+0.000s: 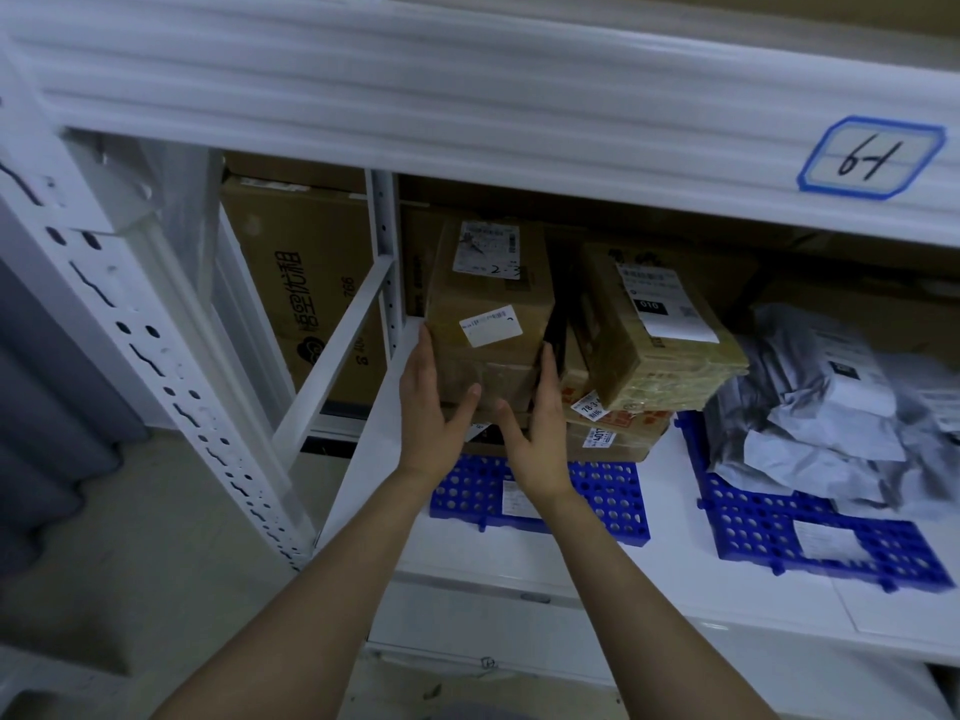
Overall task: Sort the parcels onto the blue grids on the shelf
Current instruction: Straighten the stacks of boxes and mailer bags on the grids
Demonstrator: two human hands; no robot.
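While a tall brown box (488, 309) is being pressed between two flat palms, its weight is being carried by the cartons beneath it, so it is probably being steadied or squared up rather than lifted. At about nine o'clock from that box, a large printed carton (306, 288) is being kept behind the white shelf post (387, 252), outside the bay being filled. The left hand (431, 407) is being laid open against the box's left face, fingers straight and thumb spread across the front, not curled into a clasp. The right hand (540, 423) is being held the same way on the right face, so the parcel is being squeezed from both sides; that grip suits a wide box with no handle. Below the wrists, at six o'clock, the left blue grid (608, 491) is being used as the base of this stack. At three o'clock a second taped box (660, 335) is being rested, tilted, on flat cartons just beside the held one. Further toward three o'clock, grey mailing bags (810, 407) are being heaped on the right blue grid (769, 522), apparently kept apart by type.
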